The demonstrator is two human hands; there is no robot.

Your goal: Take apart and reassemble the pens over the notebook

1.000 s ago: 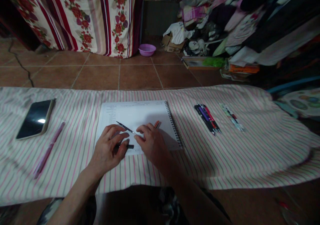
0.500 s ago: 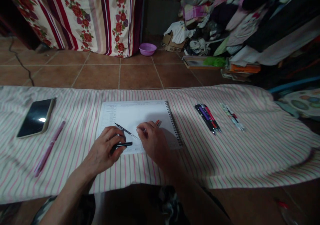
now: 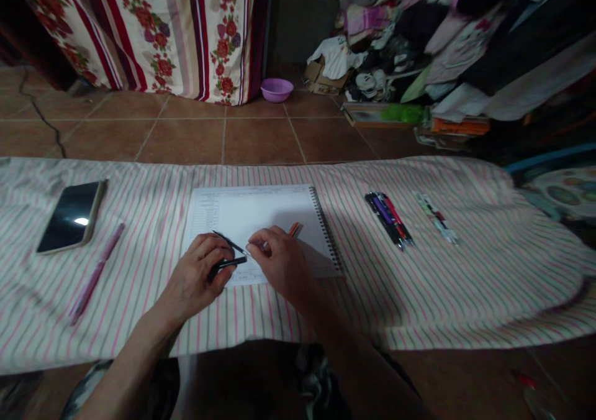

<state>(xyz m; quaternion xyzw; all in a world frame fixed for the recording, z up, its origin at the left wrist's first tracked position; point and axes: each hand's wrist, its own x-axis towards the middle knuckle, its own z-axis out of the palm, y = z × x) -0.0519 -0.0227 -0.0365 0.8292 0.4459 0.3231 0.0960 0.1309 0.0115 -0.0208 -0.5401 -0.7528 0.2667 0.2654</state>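
Observation:
My left hand point(image 3: 202, 271) is closed around a black pen barrel point(image 3: 233, 262), whose end points right. A thin dark pen refill point(image 3: 228, 241) slants above that barrel, its dark end by my left fingers and its pale end near my right fingertips. My right hand point(image 3: 279, 255) is pinched closed, with an orange-ended pen point(image 3: 293, 228) sticking out behind its knuckles; most of this pen is hidden by the fingers. Both hands are over an open spiral notebook point(image 3: 265, 205) with a white page and printed lines along its left side.
A phone point(image 3: 69, 218) and a pink pen point(image 3: 97, 274) lie left on the striped cloth point(image 3: 153, 221). To the right are several pens point(image 3: 388, 221) in a bunch and some pale slim pens or refills point(image 3: 435, 218). A purple basin point(image 3: 276, 91) stands on the tiled floor.
My right hand has shifted slightly left, its fingertips closer to the black barrel. The barrel's end has tilted up a little toward the refill's pale end.

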